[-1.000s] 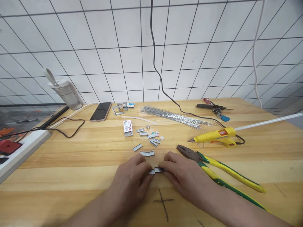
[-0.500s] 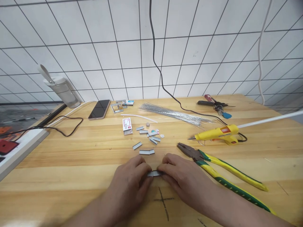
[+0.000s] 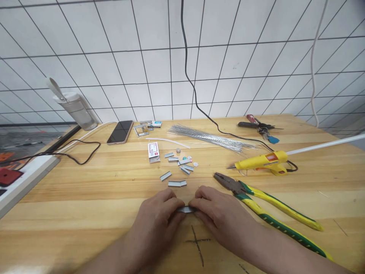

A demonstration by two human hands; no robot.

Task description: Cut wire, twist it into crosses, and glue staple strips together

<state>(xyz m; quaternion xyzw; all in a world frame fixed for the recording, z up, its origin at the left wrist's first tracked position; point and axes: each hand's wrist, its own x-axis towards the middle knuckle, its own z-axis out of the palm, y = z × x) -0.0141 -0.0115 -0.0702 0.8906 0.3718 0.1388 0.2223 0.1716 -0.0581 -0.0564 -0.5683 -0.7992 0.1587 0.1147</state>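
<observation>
My left hand and my right hand meet at the near middle of the wooden table. Both pinch the ends of a short strip of staples held between their fingertips, low over the wood. Just beyond the hands lie several more loose staple strips, and a small staple box sits further back. A black cross mark is drawn on the table right below the hands.
Yellow-green pliers lie right of my right hand. A yellow glue gun, a bundle of thin wires, keys, a phone, a bottle and a black cable lie further back.
The two hands have drawn closer together on the staple strip, so less of it shows. The camera view shifted slightly.
</observation>
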